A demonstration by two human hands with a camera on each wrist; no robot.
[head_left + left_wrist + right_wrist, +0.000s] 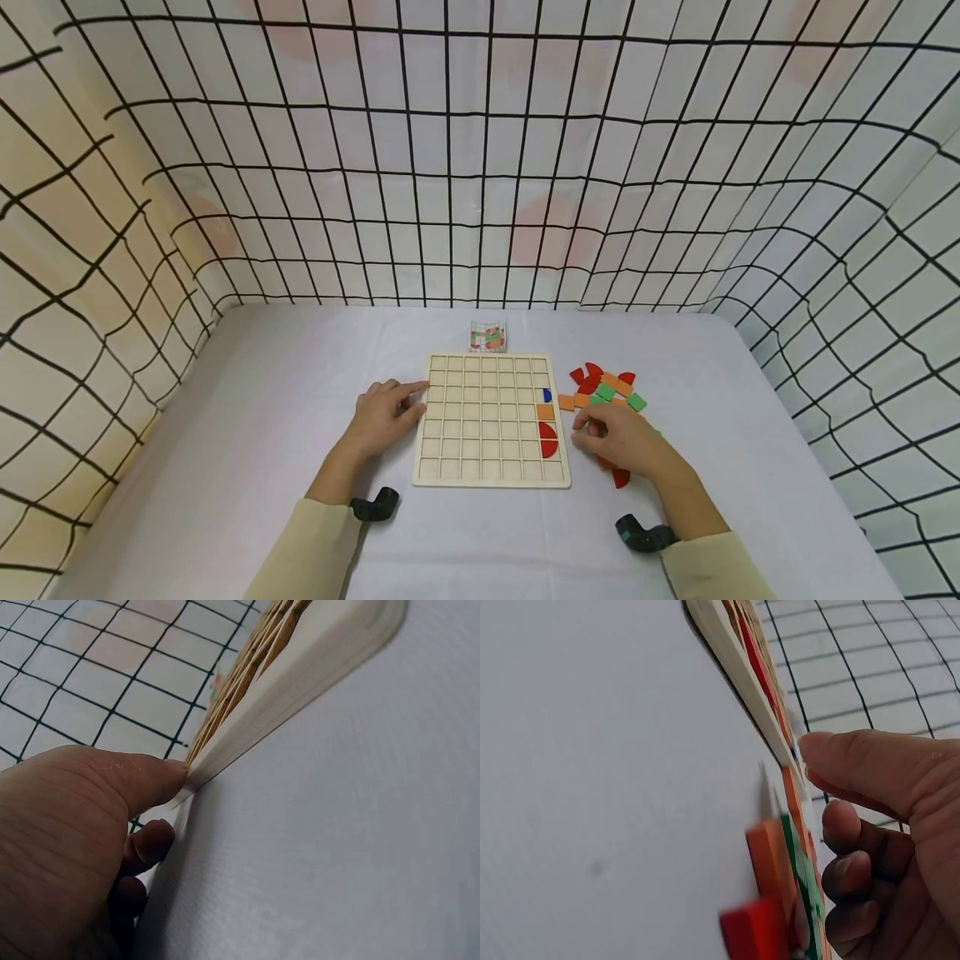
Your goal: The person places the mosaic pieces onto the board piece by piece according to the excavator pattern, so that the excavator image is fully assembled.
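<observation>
Grip on the left is loose: the left hand [382, 418] rests its thumb and forefinger against the left edge of the grid board [480, 425], which lies flat on the worktop [195, 475]. On the right the grip is narrow, as the right hand [621, 433] has thumb and forefinger close together just beside the board's right edge; whether they pinch anything, I cannot tell. Down the board's rightmost column sit a blue piece [547, 395], an orange square [545, 412] and two red quarter-rounds [549, 449]. Loose pieces [605, 391] in red, orange and green lie scattered about the right hand, some partly hidden by it. Just beyond the board's far edge is a small picture card [487, 336].
</observation>
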